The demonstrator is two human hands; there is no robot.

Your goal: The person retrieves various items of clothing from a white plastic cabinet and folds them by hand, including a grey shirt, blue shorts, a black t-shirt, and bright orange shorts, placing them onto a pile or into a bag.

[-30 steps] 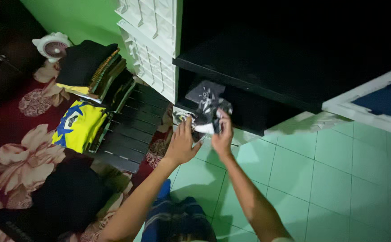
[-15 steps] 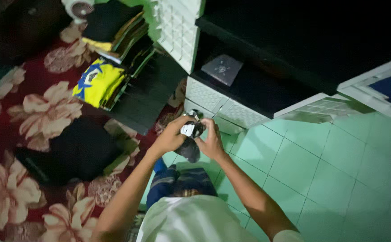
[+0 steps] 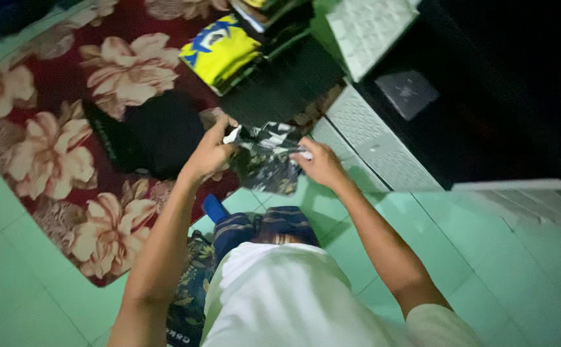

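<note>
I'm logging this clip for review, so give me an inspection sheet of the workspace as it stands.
Surface: green tiled floor, partly covered by a red floral rug.
Job's things: dark patterned garment, held spread between both hands.
Clutter: yellow and blue folded shirt on a stack of folded clothes; black garment on the rug.
Grippers: left hand and right hand each grip an edge of the garment.
Cables: nothing seen.
Surroundings: white lattice-front cabinet with a dark open shelf holding a grey folded item.
</note>
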